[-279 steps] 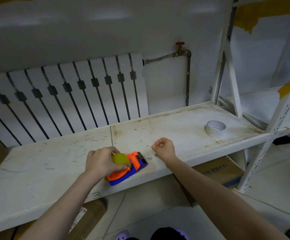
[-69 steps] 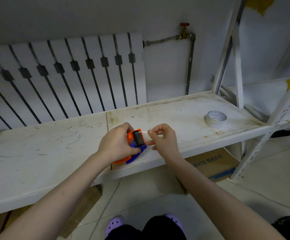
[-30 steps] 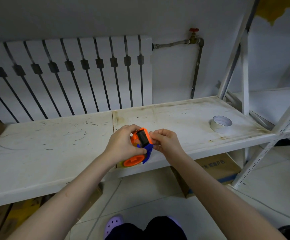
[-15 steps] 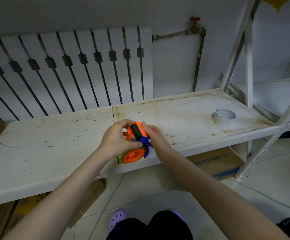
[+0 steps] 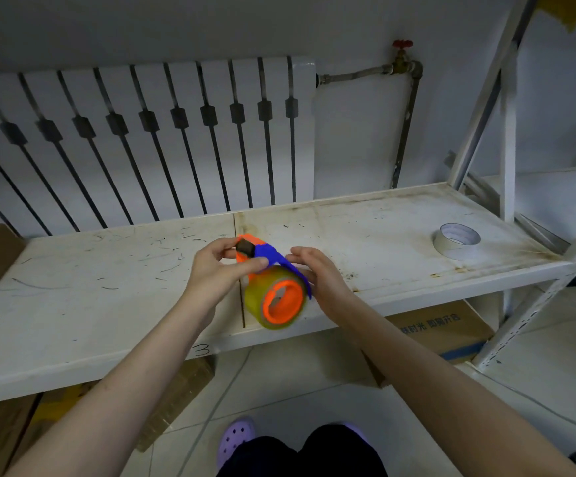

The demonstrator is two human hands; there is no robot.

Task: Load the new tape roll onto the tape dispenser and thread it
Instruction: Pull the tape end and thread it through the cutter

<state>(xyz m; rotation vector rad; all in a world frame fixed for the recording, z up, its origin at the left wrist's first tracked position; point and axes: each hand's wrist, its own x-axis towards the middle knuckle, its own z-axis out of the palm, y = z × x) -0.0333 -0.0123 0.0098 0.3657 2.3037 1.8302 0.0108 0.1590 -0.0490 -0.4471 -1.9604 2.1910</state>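
My left hand (image 5: 219, 270) grasps the tape dispenser (image 5: 262, 256) above the shelf (image 5: 382, 235); my right hand (image 5: 317, 273) cups the tape roll (image 5: 276, 297), already seated. Threading apparently remains; the strip is indiscernible.

dispenser: the tape dispenser (image 5: 268, 259) has an orange and blue plastic body, held up off the shelf near the middle of the view; its black front end points toward 10 o'clock and its roll end toward 5 o'clock.
roll: the tape roll (image 5: 276, 301) is clear and yellowish, seated on the dispenser's orange hub, with its open face turned to the camera, slightly blurred.
threading: cannot tell whether a strip runs to the front end.
spare roll: a white tape roll (image 5: 455, 239) lies flat on the shelf at 3 o'clock, well apart.
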